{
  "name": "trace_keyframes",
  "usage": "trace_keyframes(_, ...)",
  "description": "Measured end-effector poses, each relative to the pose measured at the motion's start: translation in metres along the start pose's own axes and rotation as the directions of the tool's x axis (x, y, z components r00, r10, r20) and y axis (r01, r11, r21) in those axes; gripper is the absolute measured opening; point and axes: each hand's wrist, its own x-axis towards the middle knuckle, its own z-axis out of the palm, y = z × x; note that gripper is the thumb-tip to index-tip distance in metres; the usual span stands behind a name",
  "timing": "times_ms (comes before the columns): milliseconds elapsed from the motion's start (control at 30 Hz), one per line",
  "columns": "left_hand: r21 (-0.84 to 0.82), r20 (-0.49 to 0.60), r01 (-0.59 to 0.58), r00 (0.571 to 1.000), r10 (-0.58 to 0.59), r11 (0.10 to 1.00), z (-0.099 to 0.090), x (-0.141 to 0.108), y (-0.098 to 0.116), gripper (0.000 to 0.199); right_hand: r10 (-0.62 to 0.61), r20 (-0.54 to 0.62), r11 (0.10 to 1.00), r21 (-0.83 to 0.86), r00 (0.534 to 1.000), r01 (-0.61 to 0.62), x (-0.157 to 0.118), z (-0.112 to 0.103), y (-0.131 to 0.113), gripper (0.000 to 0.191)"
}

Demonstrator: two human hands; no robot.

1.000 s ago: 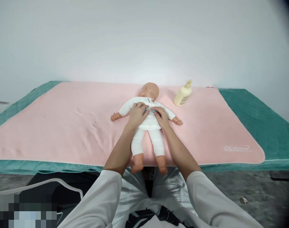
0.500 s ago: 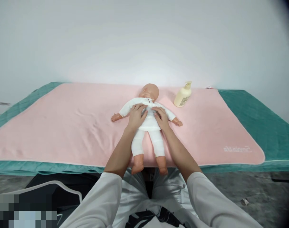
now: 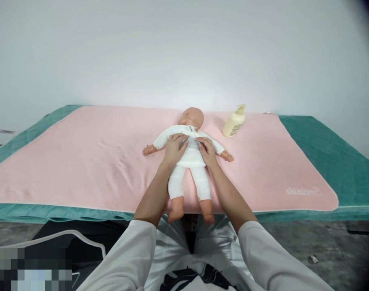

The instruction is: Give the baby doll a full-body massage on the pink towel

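Note:
A baby doll (image 3: 191, 155) in a white top and white leggings lies on a pink mat (image 3: 81, 161), its head toward the wall and its bare feet at the mat's near edge. Its face is turned away to the left and both arms are spread out. My left hand (image 3: 175, 148) rests on the left side of the doll's upper body, fingers spread and thumb apart. My right hand (image 3: 207, 150) lies the same way on the right side. Neither hand grips anything. A pale yellow pump bottle (image 3: 234, 122) stands on the mat beyond the doll's right-hand arm.
Under the mat is a green padded surface (image 3: 339, 161) that runs along a pale wall (image 3: 184, 52). At the lower left, a dark object with a light curved frame (image 3: 78, 235) stands beside my legs. A small item (image 3: 312, 259) lies on the grey floor.

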Motion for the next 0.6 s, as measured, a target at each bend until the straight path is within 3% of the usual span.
trace_keyframes(600, -0.043, -0.054, -0.039, 0.998, 0.037, 0.998, -0.003, -0.002, 0.0, 0.024, 0.004, -0.044, 1.0, 0.016, 0.999, -0.003, -0.022, -0.006, -0.02, 0.028)
